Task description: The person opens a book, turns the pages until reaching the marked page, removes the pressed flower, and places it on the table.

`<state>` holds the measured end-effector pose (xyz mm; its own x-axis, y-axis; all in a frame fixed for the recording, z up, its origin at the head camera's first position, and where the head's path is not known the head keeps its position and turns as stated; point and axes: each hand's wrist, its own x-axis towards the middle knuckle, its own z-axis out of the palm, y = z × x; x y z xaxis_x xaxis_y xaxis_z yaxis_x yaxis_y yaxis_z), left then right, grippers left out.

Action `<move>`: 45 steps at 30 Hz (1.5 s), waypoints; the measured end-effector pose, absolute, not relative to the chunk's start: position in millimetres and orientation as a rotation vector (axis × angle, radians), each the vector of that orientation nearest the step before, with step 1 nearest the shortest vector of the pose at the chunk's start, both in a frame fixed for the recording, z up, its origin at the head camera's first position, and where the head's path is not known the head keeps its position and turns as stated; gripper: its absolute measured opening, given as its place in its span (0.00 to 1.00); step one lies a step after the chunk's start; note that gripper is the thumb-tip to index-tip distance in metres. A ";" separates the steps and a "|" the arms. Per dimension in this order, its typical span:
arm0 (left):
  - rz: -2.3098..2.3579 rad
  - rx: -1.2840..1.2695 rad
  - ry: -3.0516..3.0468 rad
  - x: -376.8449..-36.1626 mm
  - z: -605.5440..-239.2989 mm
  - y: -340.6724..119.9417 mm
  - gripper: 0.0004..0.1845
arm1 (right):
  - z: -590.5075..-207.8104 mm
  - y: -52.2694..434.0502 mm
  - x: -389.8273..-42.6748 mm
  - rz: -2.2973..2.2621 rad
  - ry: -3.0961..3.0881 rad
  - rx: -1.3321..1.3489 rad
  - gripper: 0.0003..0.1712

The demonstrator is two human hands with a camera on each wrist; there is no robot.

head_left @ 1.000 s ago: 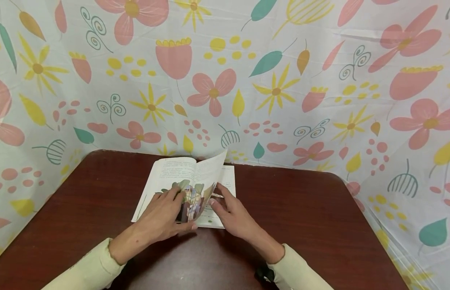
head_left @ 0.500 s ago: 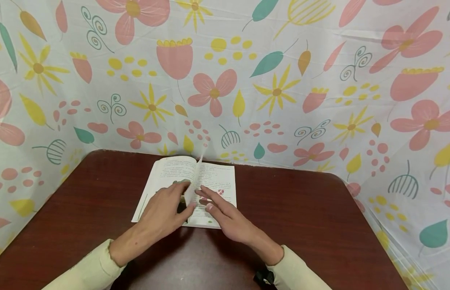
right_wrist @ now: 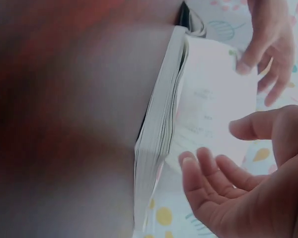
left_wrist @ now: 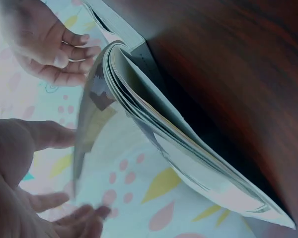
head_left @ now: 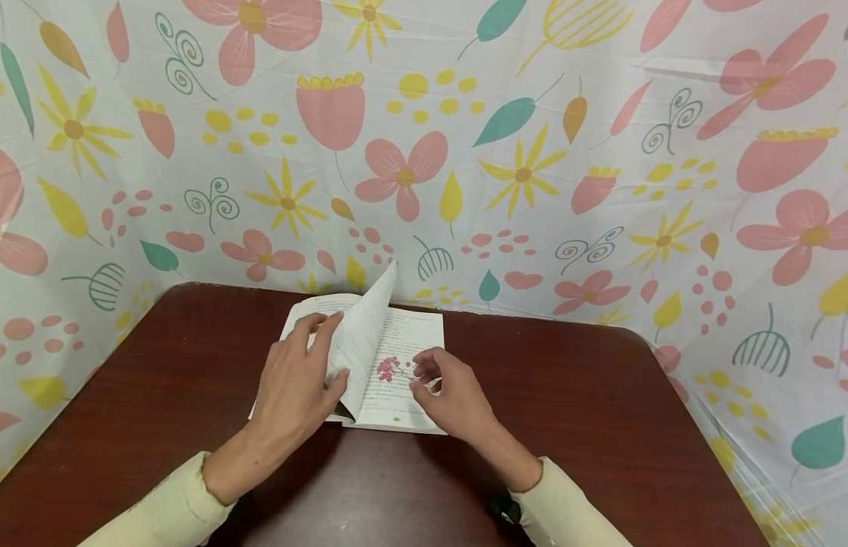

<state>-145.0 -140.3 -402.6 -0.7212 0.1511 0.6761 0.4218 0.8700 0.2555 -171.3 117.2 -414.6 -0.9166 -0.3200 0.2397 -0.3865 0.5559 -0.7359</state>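
An open book point(head_left: 410, 327) with printed pages lies on the dark wooden table point(head_left: 567, 395). One page point(head_left: 369, 334) stands raised and leans to the left, its free corner pointing up. My left hand point(head_left: 290, 380) is over the book's left half, thumb and fingers spread beside the raised page; in the left wrist view the thumb appears to touch the page's edge. My right hand point(head_left: 458, 391) hovers at the right page near a pink flower picture point(head_left: 388, 368). Its fingers are loosely bent and hold nothing, as the right wrist view shows.
A white cloth point(head_left: 520, 190) with printed flowers and leaves hangs behind and beside the table. A small black object point(head_left: 504, 510) shows by the right sleeve point(head_left: 567, 501) cuff.
The raised page has swung from the right over to the left. My left hand has lifted and shifted left with it, while my right hand has let go and drawn back right.
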 end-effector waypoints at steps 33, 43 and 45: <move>-0.279 -0.483 -2.686 -139.6 -423.2 -141.6 0.26 | -415.8 120.8 -194.7 0.659 -3.113 0.535 0.13; -0.272 -0.493 -2.712 -138.4 -423.5 -140.1 0.23 | -411.1 102.4 -195.1 0.348 -3.224 0.415 0.27; -0.270 -0.496 -2.717 -138.0 -423.6 -139.8 0.23 | -411.5 101.1 -194.5 0.318 -3.224 0.407 0.27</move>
